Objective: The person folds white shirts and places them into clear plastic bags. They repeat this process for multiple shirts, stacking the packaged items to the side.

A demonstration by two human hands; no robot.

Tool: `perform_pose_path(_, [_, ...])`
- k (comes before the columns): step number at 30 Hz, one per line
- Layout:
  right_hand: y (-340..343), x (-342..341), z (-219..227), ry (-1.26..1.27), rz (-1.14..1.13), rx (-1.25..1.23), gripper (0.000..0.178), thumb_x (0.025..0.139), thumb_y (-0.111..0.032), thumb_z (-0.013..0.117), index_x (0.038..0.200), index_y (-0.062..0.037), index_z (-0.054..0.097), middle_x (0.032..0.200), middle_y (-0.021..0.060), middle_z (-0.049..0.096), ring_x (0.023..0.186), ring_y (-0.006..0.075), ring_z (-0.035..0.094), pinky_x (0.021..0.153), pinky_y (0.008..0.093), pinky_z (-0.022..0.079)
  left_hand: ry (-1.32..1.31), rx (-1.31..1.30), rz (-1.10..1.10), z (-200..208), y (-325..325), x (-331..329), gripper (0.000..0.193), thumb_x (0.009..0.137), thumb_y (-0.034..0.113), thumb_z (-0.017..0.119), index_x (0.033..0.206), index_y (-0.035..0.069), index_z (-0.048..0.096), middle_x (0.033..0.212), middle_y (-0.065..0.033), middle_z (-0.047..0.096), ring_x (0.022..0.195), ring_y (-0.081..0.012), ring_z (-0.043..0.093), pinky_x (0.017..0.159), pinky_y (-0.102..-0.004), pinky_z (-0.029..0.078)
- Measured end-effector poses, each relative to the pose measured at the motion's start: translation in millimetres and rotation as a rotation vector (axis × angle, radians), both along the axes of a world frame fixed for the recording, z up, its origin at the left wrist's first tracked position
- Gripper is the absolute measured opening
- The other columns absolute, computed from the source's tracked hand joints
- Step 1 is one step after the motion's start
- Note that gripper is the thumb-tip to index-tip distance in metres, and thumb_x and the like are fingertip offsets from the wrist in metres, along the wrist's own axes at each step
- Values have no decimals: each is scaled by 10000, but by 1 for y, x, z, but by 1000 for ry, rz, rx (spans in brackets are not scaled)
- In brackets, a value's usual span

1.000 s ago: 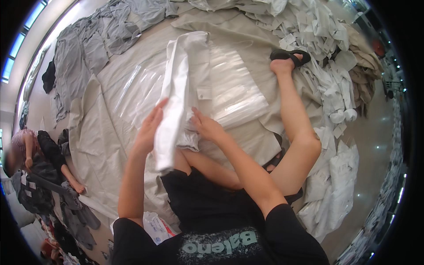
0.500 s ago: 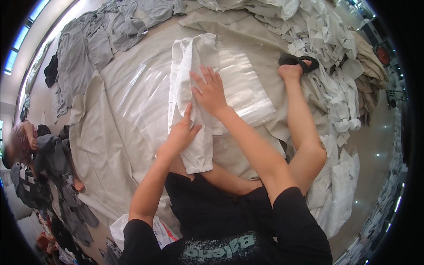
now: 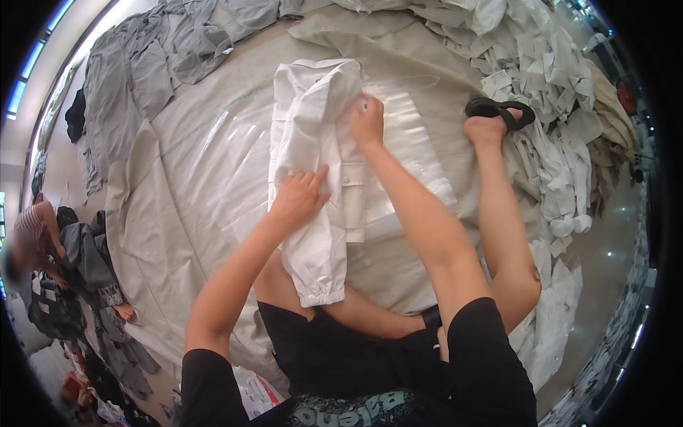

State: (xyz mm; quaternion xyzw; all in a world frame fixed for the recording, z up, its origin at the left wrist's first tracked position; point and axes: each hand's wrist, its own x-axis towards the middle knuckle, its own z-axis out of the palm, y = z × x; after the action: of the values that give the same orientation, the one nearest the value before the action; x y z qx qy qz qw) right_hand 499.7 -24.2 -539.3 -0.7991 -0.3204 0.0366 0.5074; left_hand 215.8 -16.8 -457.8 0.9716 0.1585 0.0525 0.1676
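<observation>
A white garment (image 3: 306, 135) lies folded lengthwise in front of me. Its gathered elastic cuff (image 3: 321, 295) rests over my bare leg, and a buttoned flap pocket (image 3: 352, 175) shows along the right side. Whether it is a jacket or trousers I cannot tell. My left hand (image 3: 300, 198) lies on the middle of the fabric, open, with fingers stretched out. At the upper right edge my right hand (image 3: 367, 122) is closed, fingers curled on the cloth. Beneath the garment are shiny clear plastic bags (image 3: 416, 149).
A beige ground cloth (image 3: 156, 242) spreads under everything. Grey garments (image 3: 131, 92) are heaped at the far left, white tagged garments (image 3: 548, 142) along the right. My sandalled foot (image 3: 491, 117) rests at the right. Another person (image 3: 43, 228) sits at the left edge beside dark clothes.
My right hand has gone from lying flat on the garment to curling at its right edge. The pocket now shows there. My left hand and the cuff have come slightly nearer.
</observation>
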Motion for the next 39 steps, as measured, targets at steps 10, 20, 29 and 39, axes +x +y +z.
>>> perform_pose_path(10, [47,75,89,1114,408,157,615,892,-303,900,1343,42,663,1293,170,731,1140,296,729,1025,419,575,-109,-33,-6,-34,-3,19,667,1001,313,666,1594,70,482,1088,-146,635,1047,-350,634,949,-473,489])
perform_pose_path(20, [-168,4,214,-83,990,-81,354,844,-9,850,1177,-110,785,1365,83,697,1291,245,626,1080,387,495,-318,-395,-41,-75,28,57,429,1073,342,586,1391,69,678,1337,-145,728,1161,-397,689,1011,-503,537])
perform_pose_path(29, [-259,-46,119,-517,1053,-318,394,760,14,695,1122,-116,778,1350,65,668,1322,333,589,1136,466,444,-126,-343,231,-34,67,-89,467,1094,377,565,1415,50,658,1455,-199,640,1216,-303,672,960,-457,565])
perform_pose_path(39, [-171,-165,117,-561,309,-344,661,1030,-541,601,1599,-219,504,1690,149,394,1574,417,321,1273,668,179,-23,-463,867,-3,-39,-27,864,1012,738,521,1334,-64,493,1199,-330,723,1155,-497,696,973,-557,534])
